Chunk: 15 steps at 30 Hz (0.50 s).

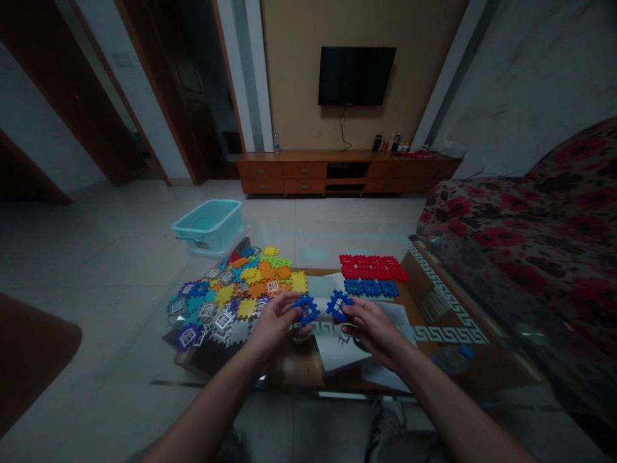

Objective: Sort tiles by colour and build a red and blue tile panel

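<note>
My left hand (279,319) pinches a blue interlocking tile (307,309) with notched edges and cut-out openings. A second blue tile (338,305) of the same kind is gripped in my right hand (371,325). The two tiles are held up over the glass table with a small gap between them. Beyond my right hand lie joined blue tiles (371,287) in a row, just below joined red tiles (372,267). To the left of my left hand spreads a loose pile of multicoloured tiles (250,283), some with window-like inserts.
A turquoise plastic bin (209,222) stands at the table's far left corner. White papers (337,350) show around and under my right hand. A bottle with a blue cap (457,355) appears through the glass. A flowered sofa (520,218) borders the right side.
</note>
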### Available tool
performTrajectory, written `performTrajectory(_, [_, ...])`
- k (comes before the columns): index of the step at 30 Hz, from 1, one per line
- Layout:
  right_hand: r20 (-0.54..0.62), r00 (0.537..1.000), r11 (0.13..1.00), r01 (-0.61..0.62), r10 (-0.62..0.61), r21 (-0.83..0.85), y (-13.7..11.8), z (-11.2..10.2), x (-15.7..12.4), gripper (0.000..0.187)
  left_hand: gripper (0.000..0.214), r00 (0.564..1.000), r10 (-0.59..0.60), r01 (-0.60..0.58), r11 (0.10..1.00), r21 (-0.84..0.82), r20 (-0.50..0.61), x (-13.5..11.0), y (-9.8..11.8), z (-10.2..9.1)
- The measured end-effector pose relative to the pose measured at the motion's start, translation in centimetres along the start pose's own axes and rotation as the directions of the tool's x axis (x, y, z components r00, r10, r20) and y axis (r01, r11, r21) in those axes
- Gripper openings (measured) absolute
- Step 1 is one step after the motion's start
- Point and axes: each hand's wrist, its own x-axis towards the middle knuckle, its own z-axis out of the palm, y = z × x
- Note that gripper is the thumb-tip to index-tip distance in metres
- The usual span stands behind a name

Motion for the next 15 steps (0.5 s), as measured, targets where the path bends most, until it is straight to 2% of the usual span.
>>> performTrajectory(3, [0.053,0.999,1.0,0.013,-0.013,0.003,0.2,0.2,0.0,0.035,0.033,0.999,0.042,-0.042,0.999,0.016,0.014,0.2,-0.2,0.2])
performTrajectory(9, [0.13,0.989,0.992,0.085,-0.073,-0.09,0.7,0.4,0.3,0.036,0.055,0.992,0.039,-0.039,0.999,-0.003,0.117,0.3,-0.4,0.2])
performTrajectory(12, [0.097,0.989,0.977,0.128,-0.112,-0.169,0.9,0.1,0.5,0.04,0.059,0.984,0.029,-0.029,1.0,-0.003,0.174,0.1,-0.5,0.3])
performTrajectory(15, [0.054,0.989,0.964,0.145,-0.137,-0.224,1.1,-0.1,0.7,0.048,0.048,0.974,0.023,-0.029,0.999,0.021,0.226,-0.2,-0.4,0.5])
